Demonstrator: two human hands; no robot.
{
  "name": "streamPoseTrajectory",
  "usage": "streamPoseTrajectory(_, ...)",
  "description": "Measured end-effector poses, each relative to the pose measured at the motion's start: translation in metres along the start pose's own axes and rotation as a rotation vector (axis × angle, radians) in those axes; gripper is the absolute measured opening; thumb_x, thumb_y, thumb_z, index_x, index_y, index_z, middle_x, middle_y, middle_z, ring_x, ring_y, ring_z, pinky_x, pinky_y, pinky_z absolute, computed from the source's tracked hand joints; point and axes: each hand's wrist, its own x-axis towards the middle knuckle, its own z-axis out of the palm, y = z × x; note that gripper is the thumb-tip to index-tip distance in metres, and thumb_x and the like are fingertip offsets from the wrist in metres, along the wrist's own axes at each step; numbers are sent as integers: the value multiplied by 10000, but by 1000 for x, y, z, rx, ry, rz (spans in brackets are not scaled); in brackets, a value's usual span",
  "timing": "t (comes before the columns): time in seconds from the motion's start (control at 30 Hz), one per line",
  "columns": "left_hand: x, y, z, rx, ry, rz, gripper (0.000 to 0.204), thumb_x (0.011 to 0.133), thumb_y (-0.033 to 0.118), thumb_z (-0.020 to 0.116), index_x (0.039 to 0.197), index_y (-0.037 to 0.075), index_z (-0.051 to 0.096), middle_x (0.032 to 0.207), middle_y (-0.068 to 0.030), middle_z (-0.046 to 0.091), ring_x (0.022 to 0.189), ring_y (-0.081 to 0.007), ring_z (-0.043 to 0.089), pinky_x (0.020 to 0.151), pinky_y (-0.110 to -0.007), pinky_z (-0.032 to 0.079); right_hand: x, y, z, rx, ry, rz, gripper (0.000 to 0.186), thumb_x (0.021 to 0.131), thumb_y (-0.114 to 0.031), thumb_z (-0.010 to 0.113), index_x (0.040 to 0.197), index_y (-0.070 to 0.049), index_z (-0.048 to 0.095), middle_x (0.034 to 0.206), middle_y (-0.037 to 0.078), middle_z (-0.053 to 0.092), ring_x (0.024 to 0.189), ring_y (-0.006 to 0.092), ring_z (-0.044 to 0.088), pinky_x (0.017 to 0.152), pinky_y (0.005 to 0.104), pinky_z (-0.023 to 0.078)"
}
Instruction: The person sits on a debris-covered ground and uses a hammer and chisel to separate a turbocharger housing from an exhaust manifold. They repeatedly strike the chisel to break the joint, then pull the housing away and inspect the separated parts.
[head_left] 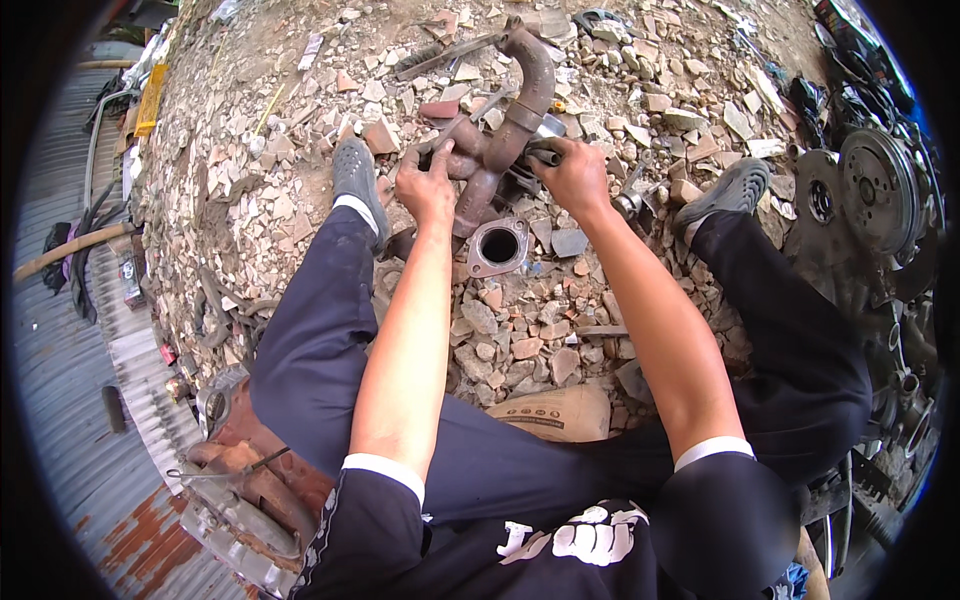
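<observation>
A rusty branched exhaust manifold (530, 75) lies on rubble in front of me, its curved pipe toward the top. My left hand (425, 185) is closed on a thin metal tool (466, 127) at the manifold's left side. My right hand (577, 180) grips a short dark cylindrical piece (543, 157) against the manifold's right; what lies behind those fingers is hidden. A flanged pipe end (481, 262) with a round opening faces up between my forearms.
My outstretched legs flank the work. Broken stone (280, 140) covers the ground. Corrugated metal sheets (70, 350) run along the left, rusty engine parts (260, 470) at lower left. Discs (870, 190) and other metal parts crowd the right. A paper sack (545, 408) lies under my legs.
</observation>
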Motion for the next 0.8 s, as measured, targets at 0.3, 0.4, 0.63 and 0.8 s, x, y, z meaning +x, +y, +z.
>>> streamPoseTrajectory(0.3,-4,15,-4,84,47,66,293,829,241,868,933,-3,744,827,-123,757,728,-234,680,734,-386,528,-38,18,-7,-59,231,89,350,833,-376,822,818,-61,671,802,152,732,695,288,720,618,422,564)
streamPoseTrajectory(0.4,0,4,-4,42,22,6,286,832,237,868,944,3,747,841,-119,764,752,-243,687,765,-395,530,-33,17,8,-72,324,-27,331,855,-361,790,926,-62,668,794,131,708,670,319,701,645,431,568)
streamPoseTrajectory(0.63,0,-3,0,86,30,37,314,828,267,867,926,-6,745,830,-125,762,723,-236,689,730,-388,532,-23,10,13,38,240,89,393,901,-403,779,908,-11,752,795,238,708,750,411,698,688,471,545)
streamPoseTrajectory(0.8,0,2,0,48,8,15,316,827,264,871,951,-5,761,857,-124,767,742,-230,681,755,-381,529,-27,18,12,40,205,-22,317,850,-351,830,942,-53,772,864,170,747,778,361,723,714,424,571)
